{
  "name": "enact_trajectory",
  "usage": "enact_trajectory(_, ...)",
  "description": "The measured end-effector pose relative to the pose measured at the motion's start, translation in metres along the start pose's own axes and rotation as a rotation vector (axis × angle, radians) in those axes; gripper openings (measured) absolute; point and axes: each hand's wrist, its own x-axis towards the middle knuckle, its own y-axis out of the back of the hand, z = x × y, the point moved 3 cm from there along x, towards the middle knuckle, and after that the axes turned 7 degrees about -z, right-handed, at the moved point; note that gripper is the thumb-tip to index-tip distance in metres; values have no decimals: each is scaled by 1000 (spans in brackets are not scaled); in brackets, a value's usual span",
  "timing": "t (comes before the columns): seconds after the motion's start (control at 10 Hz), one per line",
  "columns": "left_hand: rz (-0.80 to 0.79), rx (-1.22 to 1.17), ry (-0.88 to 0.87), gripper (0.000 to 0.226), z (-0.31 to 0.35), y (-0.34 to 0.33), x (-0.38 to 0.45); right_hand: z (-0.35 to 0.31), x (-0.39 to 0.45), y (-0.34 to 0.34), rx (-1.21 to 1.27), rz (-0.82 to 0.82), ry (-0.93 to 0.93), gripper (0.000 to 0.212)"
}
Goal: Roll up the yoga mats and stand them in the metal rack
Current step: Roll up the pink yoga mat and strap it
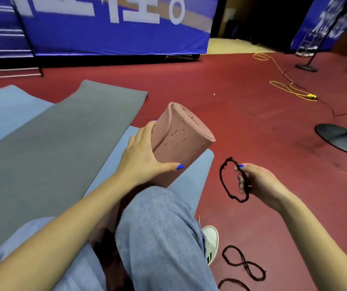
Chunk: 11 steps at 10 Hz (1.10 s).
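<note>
The rolled pink yoga mat (pixel 179 139) lies tilted across the person's lap, its long axis running from the knees up and away, the spiral end pointing toward the blue banner (pixel 113 28). The left hand (pixel 145 156) grips it near that end, fingers curled over the far side and thumb pressed along the near side. The right hand (pixel 258 181) hangs apart over the red floor (pixel 242 91), its fingers pinching a black elastic loop (pixel 231 179). A flat grey mat (pixel 63 139) and a light blue mat (pixel 189 181) lie unrolled beneath, more black loops (pixel 244 263) near the white shoe (pixel 211 242).
</note>
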Motion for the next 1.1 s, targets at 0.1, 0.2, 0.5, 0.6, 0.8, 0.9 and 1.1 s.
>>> enact_trajectory(0.1, -18, -9, 8, 127, -8, 17, -2, -68, 23, -50, -126, 9, 283, 15)
enact_trajectory(0.2, 10, -76, 31, 127, -23, 46, -6, -131, 49, -107, -333, -24, 527, 14)
enact_trajectory(0.5, 273, -347, 124, 127, -91, 123, -55, -240, 50, -289, -966, -334, 1071, 21)
enact_trajectory(0.6, 364, -456, 111, 116, -102, 145, -70, -250, 32, -335, -1191, -366, 1259, 24)
enact_trajectory(0.8, 435, -508, 86, 108, -119, 166, -82, -253, -1, -390, -1228, -511, 1426, 21)
enact_trajectory(0.9, 447, -515, 124, 123, -124, 172, -86, -251, -8, -401, -1254, -559, 1539, 21)
enact_trajectory(1.1, 410, -389, 201, 153, -130, 177, -87, -239, -32, -395, -1202, -519, 1893, 14)
